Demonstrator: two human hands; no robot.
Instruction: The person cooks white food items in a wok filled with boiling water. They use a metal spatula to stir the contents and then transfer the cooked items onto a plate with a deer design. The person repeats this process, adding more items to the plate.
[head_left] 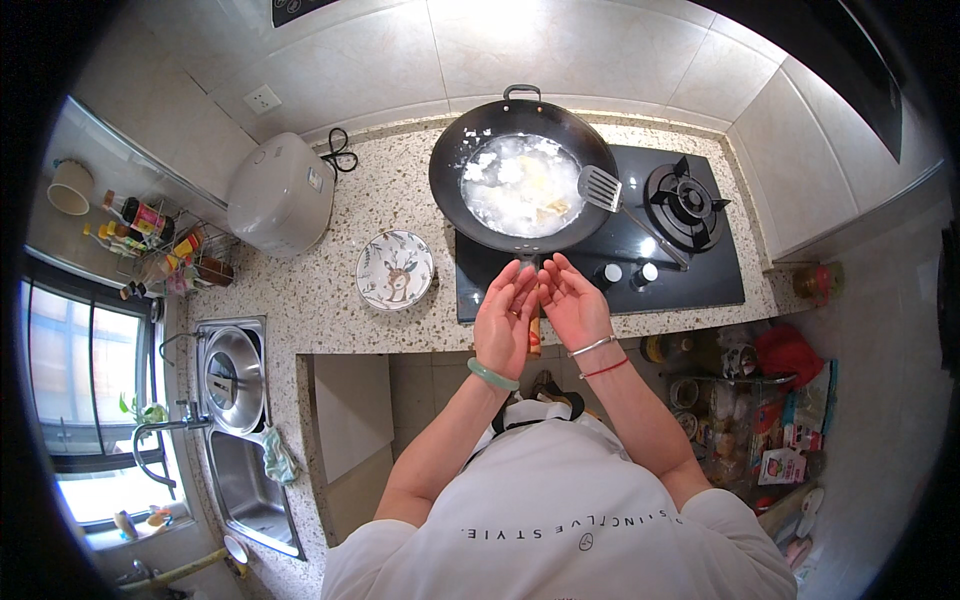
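Observation:
My left hand [506, 318], with a green bangle at the wrist, is palm up, its fingers slightly curled and nothing visible in it. Beside it my right hand [575, 305] also turns its palm up, fingers stretched out and empty. Both are just in front of a black wok [450, 190], over its handle [535, 335], which they partly hide; I cannot tell whether they touch it. Whitish, frothy liquid [520, 180] with pale and yellowish pieces fills the wok's bottom. A slotted spatula [600, 188] leans on its right rim, the handle slanting across the black hob [610, 240].
A deer-patterned plate or bowl [396, 270] sits left of the wok, with a rice cooker [282, 195] farther left. A bare burner [690, 200] is at right. The sink [250, 485] holds a metal lid [235, 378]. Bottles [150, 220] crowd a rack; packages [785, 465] fill a lower shelf.

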